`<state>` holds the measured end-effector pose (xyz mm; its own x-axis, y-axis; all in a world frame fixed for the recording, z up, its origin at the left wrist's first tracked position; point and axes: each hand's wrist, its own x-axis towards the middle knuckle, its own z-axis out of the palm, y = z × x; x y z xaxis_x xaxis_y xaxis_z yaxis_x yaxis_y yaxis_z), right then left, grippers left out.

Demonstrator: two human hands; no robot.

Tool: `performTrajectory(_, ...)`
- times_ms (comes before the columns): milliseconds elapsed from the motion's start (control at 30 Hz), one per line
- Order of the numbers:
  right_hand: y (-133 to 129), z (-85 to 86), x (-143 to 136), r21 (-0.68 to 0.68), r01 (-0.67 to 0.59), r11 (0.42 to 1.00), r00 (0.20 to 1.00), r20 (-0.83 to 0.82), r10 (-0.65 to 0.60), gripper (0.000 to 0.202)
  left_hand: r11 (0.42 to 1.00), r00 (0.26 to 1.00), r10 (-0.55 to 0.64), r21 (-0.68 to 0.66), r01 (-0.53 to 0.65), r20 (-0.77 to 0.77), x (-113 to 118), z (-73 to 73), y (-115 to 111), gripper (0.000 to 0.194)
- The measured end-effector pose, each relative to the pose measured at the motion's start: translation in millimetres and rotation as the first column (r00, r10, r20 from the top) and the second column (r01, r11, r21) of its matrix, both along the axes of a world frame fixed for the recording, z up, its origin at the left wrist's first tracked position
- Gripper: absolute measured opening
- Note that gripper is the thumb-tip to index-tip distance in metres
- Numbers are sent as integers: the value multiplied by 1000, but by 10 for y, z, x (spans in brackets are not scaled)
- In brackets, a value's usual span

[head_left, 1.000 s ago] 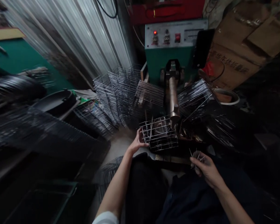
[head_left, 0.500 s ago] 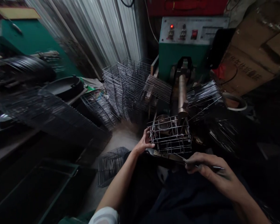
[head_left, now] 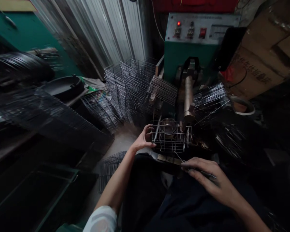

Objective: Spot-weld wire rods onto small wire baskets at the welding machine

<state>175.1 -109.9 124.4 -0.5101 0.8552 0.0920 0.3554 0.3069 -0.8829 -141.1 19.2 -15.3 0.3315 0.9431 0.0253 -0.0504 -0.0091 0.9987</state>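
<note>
My left hand (head_left: 145,138) grips the left end of a small wire rack (head_left: 171,137), thumb below and fingers above. The rack hangs just below the machine's round metal arm (head_left: 188,98). In my right hand (head_left: 205,174), thumb and fingers are closed on thin metal rods (head_left: 178,156), whose tips reach the rack's lower edge. A round metal part (head_left: 168,126) shows through the rack's wires.
The green machine (head_left: 190,51) with a lit red lamp stands ahead. Stacked wire racks (head_left: 125,90) are left of it, a bundle of wires (head_left: 211,98) right. Cardboard boxes (head_left: 258,67) stand at the right, a black coil (head_left: 24,67) far left.
Both hands and the rack have shifted left in view. The rack has moved a little out from under the metal arm's tip. The grips look the same.
</note>
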Motion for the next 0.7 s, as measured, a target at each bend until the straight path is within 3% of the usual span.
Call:
performTrajectory(100, -15, -27, 0, 72, 10, 997, 1000, 11, -11, 25, 998, 999, -24, 62, 26, -29, 211, 14, -113, 110)
performTrajectory(267, 107, -144, -46, 296, 12, 955, 994, 103, -44, 25, 988, 987, 64, 149, -42, -147, 694, -54, -270, 114)
performTrajectory(433, 328, -397, -13, 388, -49, 920, 959, 277, -65, 23, 972, 931, 15, 222, 71, -364, 1076, -20, -311, 115)
performTrajectory(567, 275, -384, 113, 454, -47, 890, 958, 273, -89, 24, 968, 895, 33, 236, 82, -445, 1193, 66, -324, 115)
performTrajectory(700, 150, -295, 211, 435, -48, 899, 965, 252, -70, 24, 967, 887, 54, 247, 69, -458, 1191, 98, -340, 114)
